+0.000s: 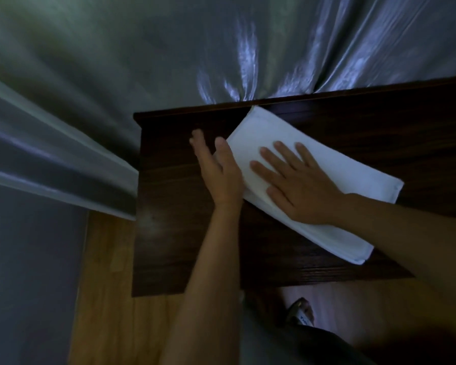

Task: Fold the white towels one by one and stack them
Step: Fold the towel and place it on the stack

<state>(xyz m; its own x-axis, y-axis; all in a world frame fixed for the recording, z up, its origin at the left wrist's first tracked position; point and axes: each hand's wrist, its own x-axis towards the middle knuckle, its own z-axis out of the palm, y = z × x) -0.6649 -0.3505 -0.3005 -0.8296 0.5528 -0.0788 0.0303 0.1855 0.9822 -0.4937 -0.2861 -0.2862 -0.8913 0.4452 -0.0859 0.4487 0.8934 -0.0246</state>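
a: right hand is flat on the folded white cloth towel, fingers straight and spread, pressing rather than gripping.

b: and the left hand?

a: open too, fingers straight, set on edge against the towel's near-left long side, holding nothing.

b: where does the towel sit?

a: on the dark wood-grain desk, long axis running diagonally from the far-left corner by the grey-blue satin curtain down to the near right.

b: so the next fold?

a: my guess, across that long axis. the right hand is nearer the middle; the free near-right end lies behind its wrist.
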